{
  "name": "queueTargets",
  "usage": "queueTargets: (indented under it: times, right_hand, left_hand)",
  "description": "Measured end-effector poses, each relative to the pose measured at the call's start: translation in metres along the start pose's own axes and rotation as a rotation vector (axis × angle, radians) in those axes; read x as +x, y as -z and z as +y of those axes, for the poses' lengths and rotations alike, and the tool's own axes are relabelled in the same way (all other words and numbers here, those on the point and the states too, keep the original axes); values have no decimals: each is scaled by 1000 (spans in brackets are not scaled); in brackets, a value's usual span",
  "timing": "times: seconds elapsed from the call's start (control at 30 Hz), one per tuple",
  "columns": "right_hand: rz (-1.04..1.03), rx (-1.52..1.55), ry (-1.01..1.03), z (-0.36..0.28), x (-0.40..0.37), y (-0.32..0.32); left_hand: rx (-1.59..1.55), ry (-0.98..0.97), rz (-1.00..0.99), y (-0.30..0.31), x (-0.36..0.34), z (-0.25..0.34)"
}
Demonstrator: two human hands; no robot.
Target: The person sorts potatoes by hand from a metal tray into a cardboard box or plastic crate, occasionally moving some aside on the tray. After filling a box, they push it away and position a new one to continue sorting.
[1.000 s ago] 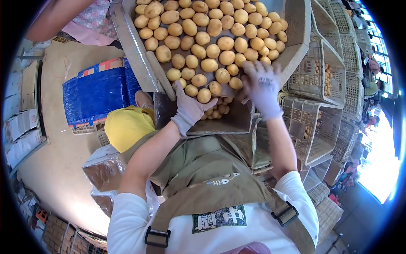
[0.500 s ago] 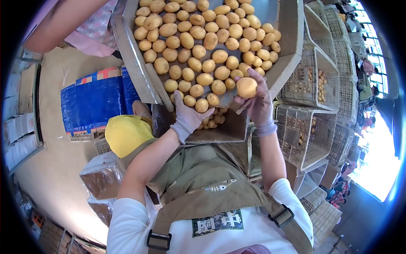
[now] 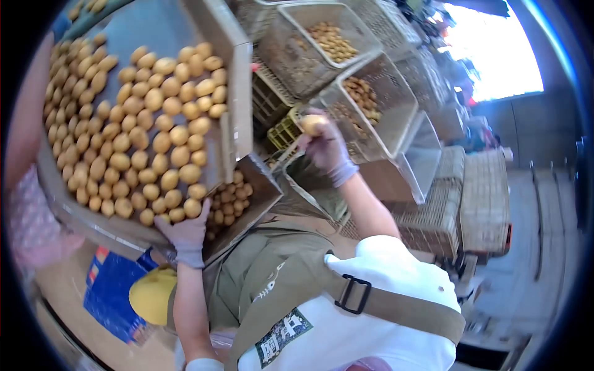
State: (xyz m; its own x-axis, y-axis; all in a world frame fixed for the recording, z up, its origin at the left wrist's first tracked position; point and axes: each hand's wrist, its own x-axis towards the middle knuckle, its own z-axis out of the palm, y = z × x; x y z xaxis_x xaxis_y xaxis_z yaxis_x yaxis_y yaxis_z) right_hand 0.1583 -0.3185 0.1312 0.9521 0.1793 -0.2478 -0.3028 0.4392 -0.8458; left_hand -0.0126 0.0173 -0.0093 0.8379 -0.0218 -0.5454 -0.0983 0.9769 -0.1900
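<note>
The right hand (image 3: 328, 149), closed round a potato (image 3: 313, 124), lay nearer the upper-right crate (image 3: 399, 120) than the half-open left hand (image 3: 187, 237) against loose potatoes (image 3: 177, 214).

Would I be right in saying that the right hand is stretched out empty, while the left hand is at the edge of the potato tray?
Not quite: the head view shows the right hand holding a potato. The left hand is indeed at the edge of the potato tray.

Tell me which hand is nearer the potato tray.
Left. The left hand is at the lower edge of the tray; the right hand is out past its side, near the crates, holding a potato.
</note>
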Motion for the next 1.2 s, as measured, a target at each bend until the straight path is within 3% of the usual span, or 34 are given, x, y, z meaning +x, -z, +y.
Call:
queueTargets:
  times: [0.07, 0.13, 0.23, 0.3, 0.33, 0.37, 0.43, 0.47, 0.53, 0.57, 0.6, 0.7, 0.8, 0.83, 0.93, 0.97, 1.07, 1.1, 1.13, 1.2]
  right_hand:
    - [386, 153, 349, -58, -10, 72]
    - [645, 324, 640, -126, -30, 161]
    - [664, 422, 564, -147, -40, 190]
    - [524, 271, 394, -115, -22, 133]
    - [564, 155, 363, -90, -4, 104]
    - [423, 94, 340, -64, 7, 74]
    - [293, -346, 135, -24, 4, -16]
    - [72, -502, 201, -1, 2, -41]
    - [-263, -1042, 421, 22, -8, -84]
    - [-416, -1311, 613, 22, -5, -102]
    - [-563, -1559, 847, 23, -1, -114]
    - [-540, -1500, 752, 53, 1, -139]
    - [-836, -1552, 789, 81, -3, -164]
    - [-895, -1525, 715, 91, 0, -167]
    - [-716, -1585, 731, 120, 19, -177]
    - [-830, -1747, 619, 130, 27, -168]
    - [-590, -1693, 696, 144, 37, -172]
    - [-535, -1848, 770, 143, 37, -178]
    - [-666, -1936, 624, 150, 34, -178]
    - [-837, -1999, 539, 162, 16, -173]
  left_hand:
    - [8, 1, 34, -1, -2, 0]
    - [142, -83, 54, -13, -6, -8]
    - [21, -24, 98, -22, -2, -11]
    - [94, -61, 81, -6, 1, -5]
    - [97, -45, 56, -5, 1, -5]
    - [98, -37, 35, -5, 1, -7]
    - [108, -69, 95, -15, -2, -9]
    - [114, -85, 125, -20, -6, -10]
    - [164, -105, -16, -13, -9, -8]
    - [116, -93, -21, -8, -10, -5]
    - [270, -170, -96, -3, -7, -7]
    - [129, -160, 29, -2, -12, -5]
    - [17, -150, 117, -2, -11, -9]
    - [-6, -150, 131, -1, -11, -10]
    - [175, -189, 166, 7, -6, -13]
    - [205, -130, 131, 5, -11, -10]
    - [181, -141, 138, -5, -19, -12]
    - [134, -168, 113, 0, -14, -14]
    - [131, -165, 106, -6, -14, -14]
    - [130, -147, 101, -14, -17, -12]
